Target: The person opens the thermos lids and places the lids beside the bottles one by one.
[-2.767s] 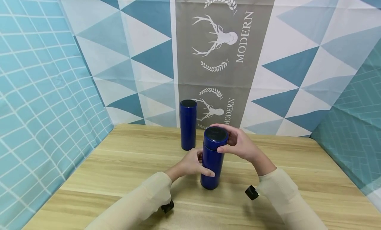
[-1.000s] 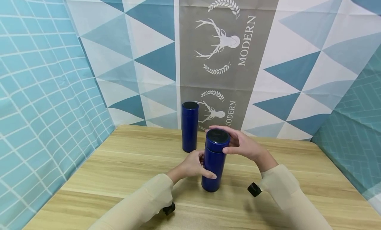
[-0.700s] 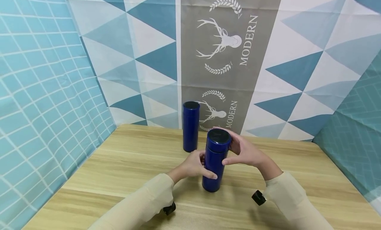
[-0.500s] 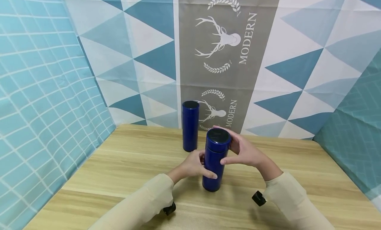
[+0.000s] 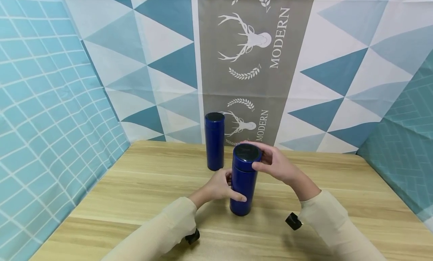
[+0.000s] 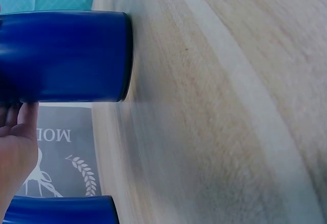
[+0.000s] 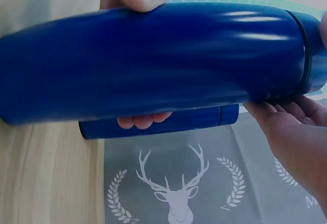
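A dark blue thermos flask [image 5: 244,183] with a black-topped lid [image 5: 247,153] stands upright on the wooden table. My left hand [image 5: 216,186] grips its lower body, with the thumb across the near side; its fingertips show below the flask in the right wrist view. Around the lid curls my right hand [image 5: 278,165], the thumb on the near side close to the seam and the fingers partly hidden behind. A dark seam rings the flask under the lid in the right wrist view. Behind and to the left stands a second blue flask [image 5: 215,142], touched by neither hand.
The wooden table [image 5: 142,193] reaches back to a patterned wall cloth [image 5: 169,65] with deer prints. Light blue tiled cloth [image 5: 50,103] borders the left side and teal cloth [image 5: 402,152] the right. A black wrist device [image 5: 293,221] hangs under the right sleeve.
My right thumb has slid from the lid down to the body, then back up to the lid. The left hand keeps its grip, and the flask stays in place. The head view shifts slightly.
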### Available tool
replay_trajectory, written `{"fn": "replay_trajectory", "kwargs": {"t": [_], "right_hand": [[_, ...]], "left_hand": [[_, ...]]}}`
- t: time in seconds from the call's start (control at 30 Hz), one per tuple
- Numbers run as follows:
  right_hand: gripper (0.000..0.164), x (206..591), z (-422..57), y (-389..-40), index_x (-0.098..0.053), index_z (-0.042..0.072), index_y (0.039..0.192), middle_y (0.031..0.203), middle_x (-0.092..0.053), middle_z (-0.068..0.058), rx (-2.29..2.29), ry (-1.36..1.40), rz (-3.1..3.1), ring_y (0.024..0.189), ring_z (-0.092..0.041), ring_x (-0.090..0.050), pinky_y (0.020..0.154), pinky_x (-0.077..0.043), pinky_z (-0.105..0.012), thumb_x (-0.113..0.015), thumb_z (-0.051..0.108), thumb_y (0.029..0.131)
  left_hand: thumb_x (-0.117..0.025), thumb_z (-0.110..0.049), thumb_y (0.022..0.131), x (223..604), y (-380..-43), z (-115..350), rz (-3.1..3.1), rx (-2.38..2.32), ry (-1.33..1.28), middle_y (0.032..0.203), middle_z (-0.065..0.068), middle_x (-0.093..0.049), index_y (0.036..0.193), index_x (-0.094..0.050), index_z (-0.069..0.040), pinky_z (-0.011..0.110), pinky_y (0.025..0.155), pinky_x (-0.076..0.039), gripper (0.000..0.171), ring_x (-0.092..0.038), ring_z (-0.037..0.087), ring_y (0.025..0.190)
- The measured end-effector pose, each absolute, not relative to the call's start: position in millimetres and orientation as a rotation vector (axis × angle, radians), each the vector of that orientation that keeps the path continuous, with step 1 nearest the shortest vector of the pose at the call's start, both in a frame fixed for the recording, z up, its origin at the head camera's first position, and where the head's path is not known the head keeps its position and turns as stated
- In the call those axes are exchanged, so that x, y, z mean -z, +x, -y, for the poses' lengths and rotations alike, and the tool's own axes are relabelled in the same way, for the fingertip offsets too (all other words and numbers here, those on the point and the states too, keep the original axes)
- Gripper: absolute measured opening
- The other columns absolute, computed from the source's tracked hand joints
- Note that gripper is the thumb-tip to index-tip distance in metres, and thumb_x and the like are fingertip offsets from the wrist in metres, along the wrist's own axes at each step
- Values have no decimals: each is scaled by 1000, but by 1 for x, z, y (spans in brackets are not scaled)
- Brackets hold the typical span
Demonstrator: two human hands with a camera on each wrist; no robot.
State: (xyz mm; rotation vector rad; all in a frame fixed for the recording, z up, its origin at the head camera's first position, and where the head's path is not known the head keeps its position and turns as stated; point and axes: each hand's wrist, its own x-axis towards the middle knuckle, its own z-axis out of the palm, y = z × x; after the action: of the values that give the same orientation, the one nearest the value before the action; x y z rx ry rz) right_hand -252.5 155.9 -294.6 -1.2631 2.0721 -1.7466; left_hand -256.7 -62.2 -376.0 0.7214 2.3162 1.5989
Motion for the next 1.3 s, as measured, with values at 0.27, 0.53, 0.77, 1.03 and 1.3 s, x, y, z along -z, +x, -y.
{"fn": "replay_trajectory", "kwargs": {"t": [0.27,0.53,0.77,1.03,1.3], "right_hand": [[57,299,-158,-250,-33,-3,145,141,-52,7,1750,-1287,-2028,123,-6,-57,98,-51,-24,-56,19,97],[68,304,-153,-246,-33,-11,141,130,-58,15,1779,-1236,-2036,118,-1,-59,97,-50,-20,-67,18,90],[62,299,-157,-258,-31,-15,140,129,-60,14,1700,-1380,-1995,117,-3,-60,96,-52,-22,-62,11,92],[67,296,-161,-275,-30,-16,139,130,-61,14,1650,-1454,-1875,115,-5,-61,96,-52,-25,-64,20,92],[77,291,-164,-293,-29,-18,139,133,-60,7,1539,-1467,-1792,119,-10,-60,99,-51,-28,-68,27,89]], "left_hand": [[-85,-9,65,378,-250,62,-2245,-1639,711,108,10,-71,118,-61,-6,24,85,-55,58,-67,10,91],[-86,-10,64,382,-247,65,-2274,-1620,703,108,9,-72,116,-62,-6,22,83,-54,58,-67,8,90],[-85,-9,65,376,-253,63,-2262,-1625,739,110,10,-71,117,-62,-7,23,85,-54,57,-67,8,91],[-85,-9,65,373,-257,62,-2260,-1610,742,111,10,-71,119,-62,-7,23,86,-54,59,-67,9,92],[-86,-10,64,373,-258,62,-2285,-1597,745,109,10,-71,118,-62,-7,23,83,-54,59,-67,9,90]]}}
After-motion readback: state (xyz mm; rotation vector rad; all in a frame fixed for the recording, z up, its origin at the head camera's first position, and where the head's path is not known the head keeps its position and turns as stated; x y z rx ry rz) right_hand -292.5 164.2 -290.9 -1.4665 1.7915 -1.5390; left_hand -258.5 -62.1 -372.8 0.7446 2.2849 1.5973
